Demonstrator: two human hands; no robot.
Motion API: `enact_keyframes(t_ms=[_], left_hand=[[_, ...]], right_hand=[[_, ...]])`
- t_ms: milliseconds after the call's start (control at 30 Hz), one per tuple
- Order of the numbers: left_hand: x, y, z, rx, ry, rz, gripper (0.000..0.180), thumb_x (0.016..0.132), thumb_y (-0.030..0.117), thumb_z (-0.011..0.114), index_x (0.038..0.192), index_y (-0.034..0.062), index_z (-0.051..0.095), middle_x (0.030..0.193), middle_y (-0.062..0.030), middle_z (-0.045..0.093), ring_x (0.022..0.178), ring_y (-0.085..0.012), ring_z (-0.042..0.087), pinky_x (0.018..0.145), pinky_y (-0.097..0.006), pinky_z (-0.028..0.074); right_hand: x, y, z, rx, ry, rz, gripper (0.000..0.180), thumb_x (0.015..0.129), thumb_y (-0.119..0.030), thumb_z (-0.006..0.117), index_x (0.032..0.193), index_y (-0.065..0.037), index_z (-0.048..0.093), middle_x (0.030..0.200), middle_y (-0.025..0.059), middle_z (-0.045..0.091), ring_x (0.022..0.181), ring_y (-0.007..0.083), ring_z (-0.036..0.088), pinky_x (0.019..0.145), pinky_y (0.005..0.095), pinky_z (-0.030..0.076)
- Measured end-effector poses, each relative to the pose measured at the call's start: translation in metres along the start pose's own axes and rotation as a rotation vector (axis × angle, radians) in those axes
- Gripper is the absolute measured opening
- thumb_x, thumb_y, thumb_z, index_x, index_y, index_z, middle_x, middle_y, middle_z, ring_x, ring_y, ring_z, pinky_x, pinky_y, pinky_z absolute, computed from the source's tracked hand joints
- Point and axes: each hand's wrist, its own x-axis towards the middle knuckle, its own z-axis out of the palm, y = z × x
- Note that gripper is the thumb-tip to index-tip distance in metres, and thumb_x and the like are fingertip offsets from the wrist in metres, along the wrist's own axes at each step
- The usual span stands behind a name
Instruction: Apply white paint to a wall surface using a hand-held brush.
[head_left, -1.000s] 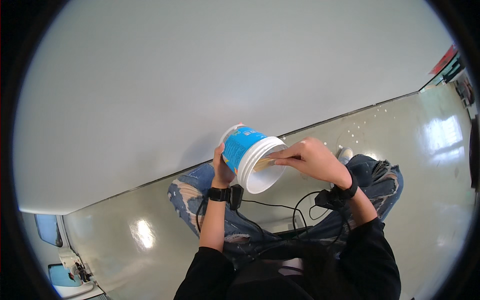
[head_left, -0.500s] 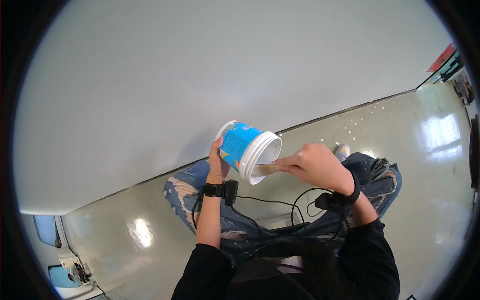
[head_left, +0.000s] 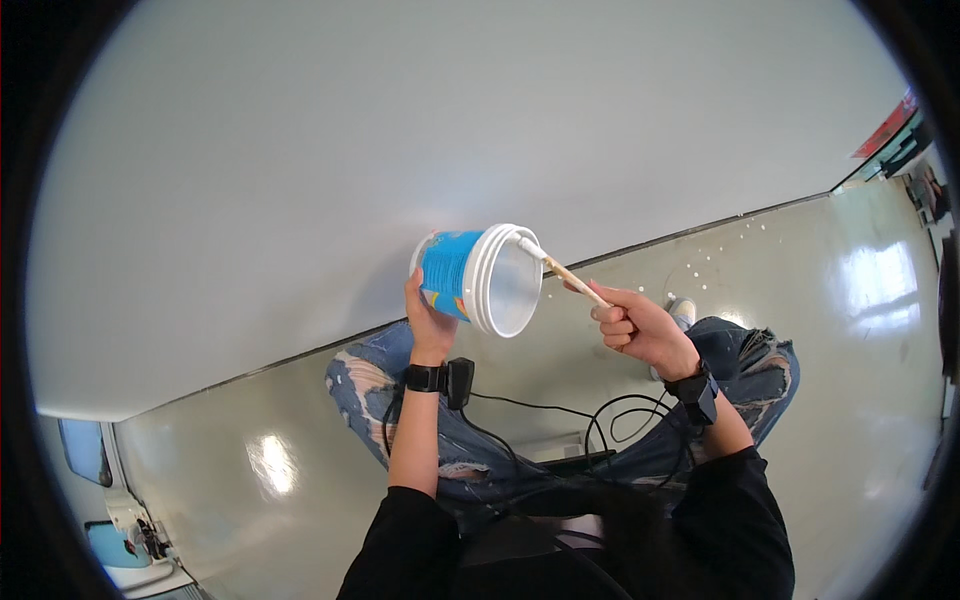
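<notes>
My left hand (head_left: 430,325) grips a blue and white paint bucket (head_left: 450,268) from its left and lower side. The bucket is tipped over sideways, its mouth facing right, and white shows on the inner wall. In my right hand (head_left: 640,325) is a paintbrush (head_left: 570,278), held by its wooden handle with the fingers closed round it. White paint coats the brush's bristles, which lie against the upper rim of the bucket's mouth. My left fingertips behind the bucket are hidden.
A pale wall (head_left: 350,120) rises just beyond the bucket, meeting the floor (head_left: 820,400) along a dark slanting edge. White drips (head_left: 700,270) spot the floor on the right. Black cables (head_left: 540,403) run from both wrist straps across my lap, over my ripped jeans (head_left: 760,360).
The brush has moved from the bucket's lower inside up to its upper rim, and its handle now shows. My left hand has shifted the bucket slightly left and up.
</notes>
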Motion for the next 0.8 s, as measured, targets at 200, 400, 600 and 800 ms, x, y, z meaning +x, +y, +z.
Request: enact_keyframes(t_ms=[200,400,600,800], left_hand=[[0.002,-0.001,-0.003,-0.105,0.094,0.086,0.06,0.092,0.045,0.051,0.139,0.0088,0.043,0.134,-0.0043,0.051,0.124,-0.0202,0.046,0.105,-0.039,0.034],[-0.001,-0.002,-0.003,0.007,0.167,0.209,0.059,0.094,0.046,0.047,0.141,0.0108,0.04,0.138,-0.0044,0.048,0.126,-0.0216,0.045,0.105,-0.041,0.034],[-0.005,-0.015,-0.009,0.058,0.171,0.163,0.05,0.093,0.04,0.054,0.13,0.0077,0.049,0.128,-0.0034,0.053,0.116,-0.0177,0.05,0.1,-0.037,0.037],[-0.001,-0.013,0.004,0.067,0.128,0.081,0.053,0.093,0.044,0.051,0.133,0.0095,0.047,0.13,-0.0036,0.053,0.121,-0.0196,0.049,0.103,-0.039,0.036]], right_hand=[[-0.008,-0.007,0.001,-0.006,0.029,-0.038,0.018,0.103,-0.024,0.045,0.096,-0.009,0.052,0.061,-0.0095,0.026,0.046,0.0025,0.017,0.04,0.0203,0.015],[-0.003,0.0,-0.006,-0.128,-0.103,0.179,0.018,0.103,-0.019,0.043,0.093,-0.005,0.047,0.064,-0.0068,0.03,0.047,0.0017,0.022,0.039,0.0195,0.016],[0.007,0.014,-0.014,0.057,0.05,-0.059,0.018,0.103,-0.017,0.041,0.097,-0.001,0.045,0.067,-0.0053,0.032,0.052,0.0032,0.025,0.04,0.0203,0.018],[-0.005,0.019,0.026,-0.215,0.264,-0.39,0.032,0.101,-0.021,0.048,0.127,-0.002,0.054,0.066,-0.0078,0.033,0.051,0.0016,0.023,0.043,0.0198,0.019]])
